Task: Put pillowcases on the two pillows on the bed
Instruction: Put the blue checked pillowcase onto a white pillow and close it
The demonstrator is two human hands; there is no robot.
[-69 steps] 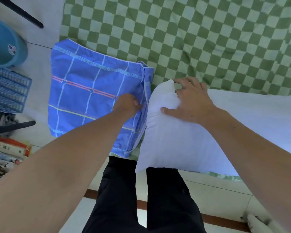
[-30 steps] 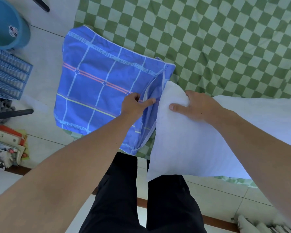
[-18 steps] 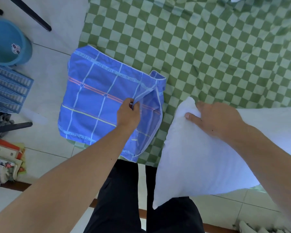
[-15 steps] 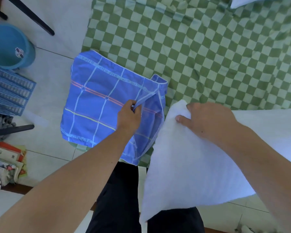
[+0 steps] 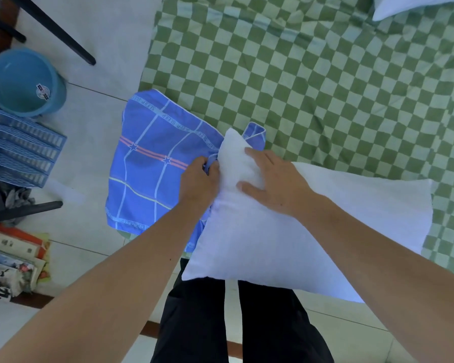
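Note:
A blue plaid pillowcase lies at the near left corner of the green checked bed, hanging partly over the edge. My left hand pinches the upper hem of its open end. A bare white pillow lies to the right, its corner pushed against that opening. My right hand grips this pillow corner, fingers curled into the stuffing. A second white pillow shows at the top right edge of the bed.
On the tiled floor to the left stand a teal bucket, stacked blue plastic trays and a pile of books. Dark chair legs cross the top left. My dark trousers are below the pillow.
My right hand has pushed the pillow's corner left and up to the pillowcase opening. My left hand keeps its pinch on the hem. The view has tilted toward the bed.

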